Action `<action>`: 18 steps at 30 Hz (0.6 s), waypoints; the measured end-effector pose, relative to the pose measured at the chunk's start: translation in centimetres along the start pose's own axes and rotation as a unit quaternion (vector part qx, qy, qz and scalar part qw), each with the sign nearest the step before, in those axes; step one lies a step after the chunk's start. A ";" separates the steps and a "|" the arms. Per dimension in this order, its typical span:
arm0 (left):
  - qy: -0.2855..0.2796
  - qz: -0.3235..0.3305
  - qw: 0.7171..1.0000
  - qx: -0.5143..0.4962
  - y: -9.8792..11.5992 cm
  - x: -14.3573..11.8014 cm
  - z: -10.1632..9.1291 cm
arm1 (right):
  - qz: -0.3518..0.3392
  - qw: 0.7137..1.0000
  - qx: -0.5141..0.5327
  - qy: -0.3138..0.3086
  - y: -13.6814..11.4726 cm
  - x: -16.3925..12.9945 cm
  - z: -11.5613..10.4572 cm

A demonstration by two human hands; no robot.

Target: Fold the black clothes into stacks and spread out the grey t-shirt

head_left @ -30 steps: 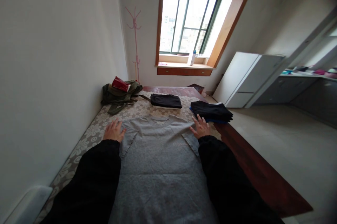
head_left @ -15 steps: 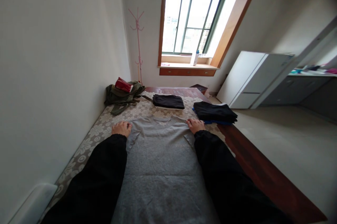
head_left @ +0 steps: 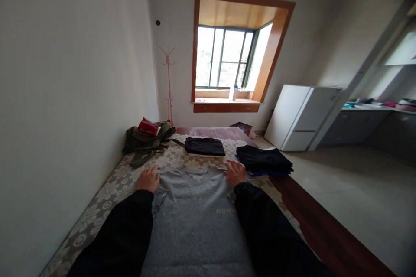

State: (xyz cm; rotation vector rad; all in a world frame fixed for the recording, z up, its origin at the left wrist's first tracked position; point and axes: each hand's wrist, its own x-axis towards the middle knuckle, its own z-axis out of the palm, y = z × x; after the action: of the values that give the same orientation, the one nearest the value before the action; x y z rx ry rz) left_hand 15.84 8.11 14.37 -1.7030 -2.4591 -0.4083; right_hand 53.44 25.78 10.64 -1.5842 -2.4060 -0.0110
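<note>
A grey T-shirt (head_left: 195,216) lies spread out front side up, its collar at the far end and small lettering on the chest. My left hand (head_left: 149,179) rests at its left shoulder, fingers stretched forward beside the sleeve. On the opposite shoulder lies my right hand (head_left: 235,174), its fingers apart and touching the cloth. Both hands look open, with no fabric visibly pinched. Beneath the shirt is a patterned floral cover (head_left: 104,190). The shirt's lower end runs out of view between my dark sleeves.
Past the collar lies a folded black garment (head_left: 204,146), and a stack of dark folded clothes (head_left: 264,160) sits to the right. A green bag (head_left: 133,140) with a red packet (head_left: 149,127) on it stands against the left wall. Dark red wood (head_left: 312,212) edges the right side.
My view has tilted upward, so the shirt and hands appear lower. My right hand has shifted slightly inward on the shoulder, its fingers more spread. The shirt stays laid out.
</note>
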 end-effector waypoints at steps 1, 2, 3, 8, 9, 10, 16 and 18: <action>-0.016 0.027 0.999 -0.009 0.7 -0.2 0.3 | -0.021 1.000 0.003 -0.017 -0.4 -0.4 0.1; -0.036 0.048 0.998 -0.018 1.3 -0.4 0.7 | -0.038 0.998 0.008 -0.043 -0.8 -0.8 0.3; -0.061 0.059 0.996 -0.023 2.0 -0.7 1.2 | -0.046 0.996 0.012 -0.074 -1.2 -1.1 0.6; -0.125 0.036 0.991 0.001 3.5 -2.0 3.6 | -0.036 0.986 0.012 -0.160 -2.3 -2.2 2.0; -0.125 0.038 0.991 0.005 3.4 -2.1 3.9 | -0.037 0.986 0.015 -0.164 -2.2 -2.2 2.1; -0.124 0.039 0.991 0.007 3.4 -2.1 4.1 | -0.039 0.985 0.018 -0.166 -2.2 -2.2 2.2; -0.113 0.045 0.993 0.002 3.1 -1.9 3.9 | -0.053 0.990 0.023 -0.129 -2.0 -2.3 2.0; -0.114 0.085 0.990 -0.015 3.1 -1.9 3.7 | -0.108 0.988 0.031 -0.105 -2.1 -2.4 1.8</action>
State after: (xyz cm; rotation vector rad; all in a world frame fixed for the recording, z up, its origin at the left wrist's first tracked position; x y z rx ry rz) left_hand 19.56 8.45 10.85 -2.0588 -2.4378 -0.2449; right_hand 52.07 22.97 8.69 -1.3515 -2.6991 0.1976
